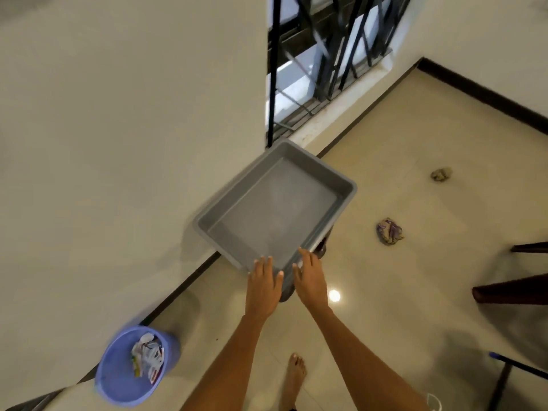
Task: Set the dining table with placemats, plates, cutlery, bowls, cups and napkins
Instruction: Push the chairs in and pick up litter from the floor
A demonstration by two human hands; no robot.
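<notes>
we see the tub (pixel 275 203) against the wall (pixel 118 143), below the window grille (pixel 326 54). our left hand (pixel 264 280) and right hand (pixel 310 277) are at its near rim. the bin (pixel 118 378) stands to the left, with wrappers (pixel 148 358) in it. two rags (pixel 389 231) lie on the floor (pixel 415 307) to the right.

1. This looks like a room in a home: plain cream plastered walls (pixel 118 143) meet a glossy beige tiled floor (pixel 400 277) edged with a dark skirting strip (pixel 480 90).
2. A window with black metal bars (pixel 326 54) reaches close to the floor.
3. A round blue plastic waste bin (pixel 118 378) holding crumpled wrappers stands by the wall.
4. 2 crumpled cloth rags (pixel 389 231) lie on the tiles, and dark wooden furniture legs (pixel 510 290) enter at the right edge.
5. A bare foot (pixel 293 378) stands on the floor.
</notes>
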